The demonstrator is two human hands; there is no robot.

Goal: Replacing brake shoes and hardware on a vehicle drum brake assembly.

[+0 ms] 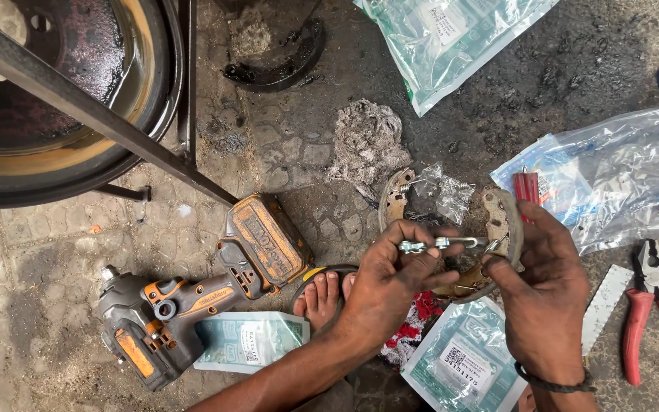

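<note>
The left hand (390, 267) is pinching a small metal rod (440, 244) while the right hand (532, 267) is gripping the brake shoe (501, 221) just right of it; tensioned, the rod could be slipping loose.

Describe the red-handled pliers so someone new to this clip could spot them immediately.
Start at the large dark metal wheel drum top left, then cross the grimy stone ground to the far right edge. Below the crinkled clear plastic bags, beside the right hand, lie the red-handled pliers, the only long-handled steel tool there.
</note>
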